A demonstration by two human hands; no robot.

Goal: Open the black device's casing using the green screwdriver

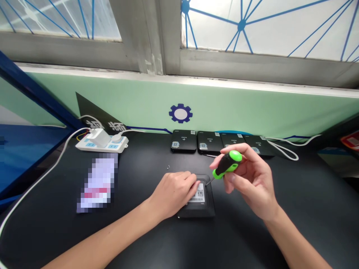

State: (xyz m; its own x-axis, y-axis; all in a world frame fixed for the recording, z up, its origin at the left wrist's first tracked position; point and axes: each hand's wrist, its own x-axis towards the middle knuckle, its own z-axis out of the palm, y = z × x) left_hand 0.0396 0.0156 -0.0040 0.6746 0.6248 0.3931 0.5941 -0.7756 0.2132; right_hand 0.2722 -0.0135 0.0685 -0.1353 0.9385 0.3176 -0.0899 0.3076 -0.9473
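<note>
My right hand (252,183) grips a screwdriver (227,163) by its black and bright green handle. The shaft slants down to the left, and its tip meets the black device near the label's upper right corner. That flat black device (209,207) lies on the table with a white label (200,193) bearing a QR code facing up. With bent fingers, my left hand (175,192) holds the device down on its left side and covers part of the label. Two tiny screws (168,167) lie on the table just beyond my left hand.
Several similar black boxes (183,141) stand in a row at the back. A white power strip (119,145) with plugs sits at the back left, with a pixelated flat object (98,183) in front. White cables (288,154) lie at the back right.
</note>
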